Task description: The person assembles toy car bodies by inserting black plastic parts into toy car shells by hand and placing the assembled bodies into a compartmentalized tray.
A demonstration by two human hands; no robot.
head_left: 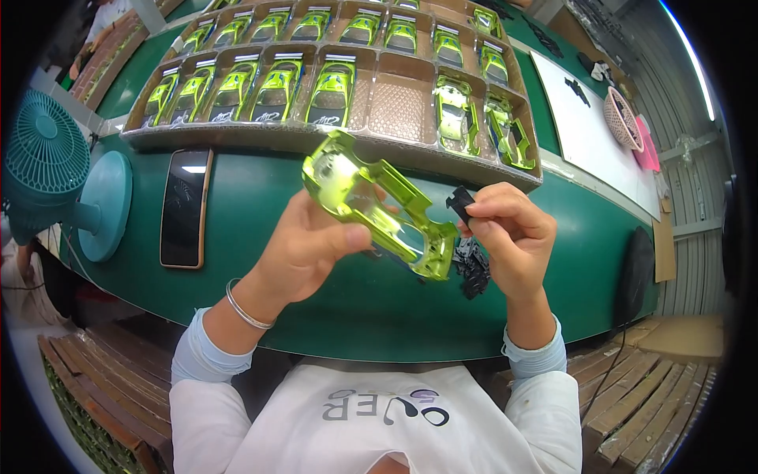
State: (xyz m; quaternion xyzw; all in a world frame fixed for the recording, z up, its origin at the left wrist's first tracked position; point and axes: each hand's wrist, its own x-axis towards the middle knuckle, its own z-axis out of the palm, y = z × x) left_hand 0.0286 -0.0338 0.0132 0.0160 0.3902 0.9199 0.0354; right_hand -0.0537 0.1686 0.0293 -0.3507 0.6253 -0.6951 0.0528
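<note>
My left hand (pixel 304 249) grips a glossy lime-green toy car body shell (pixel 375 207), its hollow underside turned toward me. Between the thumb and fingers of my right hand (pixel 512 233) is a small black plastic part (pixel 459 204), held just off the shell's right end. On the green table below, beside my right fingers, lies a pile of small black plastic parts (pixel 472 268). Behind my hands stands a cardboard tray (pixel 260 136) divided into compartments, most with a green toy car or shell. One front compartment (pixel 400 99) holds no car.
A smartphone (pixel 185 209) lies on the green table (pixel 245 178) at left, near a teal fan (pixel 103 205). At right are a white board (pixel 588 130) with a black part on it, a pink basket (pixel 624 118) and a dark object (pixel 636 268) at the edge. Another person (pixel 106 16) shows at far left.
</note>
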